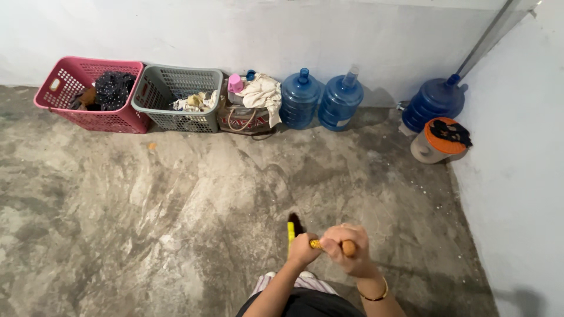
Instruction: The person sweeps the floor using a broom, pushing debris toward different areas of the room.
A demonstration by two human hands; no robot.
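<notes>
left hand (302, 249), right hand (346, 249) clenched on broom handle (332, 246) | pink basket (59, 104): dark clothes | grey basket (154, 107): pale rags

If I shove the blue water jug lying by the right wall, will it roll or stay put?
The jug by the right wall lies tilted on its side, so its round body would probably roll. It leans near the orange-lidded container, which may block it. How full it is cannot be told, so weight is uncertain.

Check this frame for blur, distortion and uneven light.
Head view: wide-angle bend bows the wall line; the baskets and water jugs look sharp; the hands on the broom handle are slightly soft; light is dim and even, with a shadow at the lower right wall.
</notes>
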